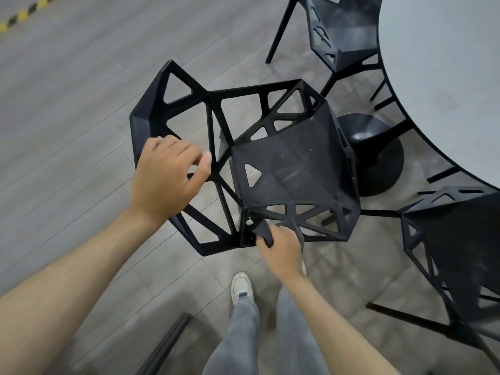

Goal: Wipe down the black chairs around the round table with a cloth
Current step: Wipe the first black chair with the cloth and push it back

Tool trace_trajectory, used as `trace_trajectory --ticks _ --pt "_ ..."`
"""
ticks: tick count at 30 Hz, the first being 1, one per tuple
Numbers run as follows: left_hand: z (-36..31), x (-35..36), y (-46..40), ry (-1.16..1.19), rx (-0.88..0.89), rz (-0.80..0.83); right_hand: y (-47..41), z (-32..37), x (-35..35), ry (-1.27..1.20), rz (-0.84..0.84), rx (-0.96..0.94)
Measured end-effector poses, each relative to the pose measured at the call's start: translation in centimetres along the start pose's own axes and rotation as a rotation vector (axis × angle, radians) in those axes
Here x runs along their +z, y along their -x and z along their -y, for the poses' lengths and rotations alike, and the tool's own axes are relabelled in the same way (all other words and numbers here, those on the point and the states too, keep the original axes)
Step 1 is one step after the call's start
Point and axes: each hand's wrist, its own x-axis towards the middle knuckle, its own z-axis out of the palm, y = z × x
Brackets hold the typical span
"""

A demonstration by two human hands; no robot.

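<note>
Left hand [165, 177] curled over black chair [292, 169] backrest, gripping it; right hand [281, 250] pinching grey cloth [266, 231] against the seat's near edge.

the cloth [266, 231] is mostly hidden under the right hand [282, 250].

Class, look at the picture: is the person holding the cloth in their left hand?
No, the grey cloth is gripped by the right hand, while the left hand holds the black chair's backrest.
</note>
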Motion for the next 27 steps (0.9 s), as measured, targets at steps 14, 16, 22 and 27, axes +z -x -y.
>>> trace_trajectory --ticks 14,16,22,27 --pt "-0.6 -0.7 -0.5 0.034 -0.073 0.202 -2.1 -15.9 -8.6 -0.175 0.125 0.140" --pt "-0.7 -0.8 -0.7 0.032 -0.089 0.230 -2.1 -16.3 -9.1 -0.215 0.152 0.182" --pt "-1.2 -0.9 -1.4 -0.025 -0.115 0.390 -2.3 -11.8 -5.8 -0.093 0.089 0.072" --pt "-1.8 -0.7 -2.2 -0.074 -0.273 0.632 -2.7 -9.9 -5.2 -0.074 0.265 -0.103"
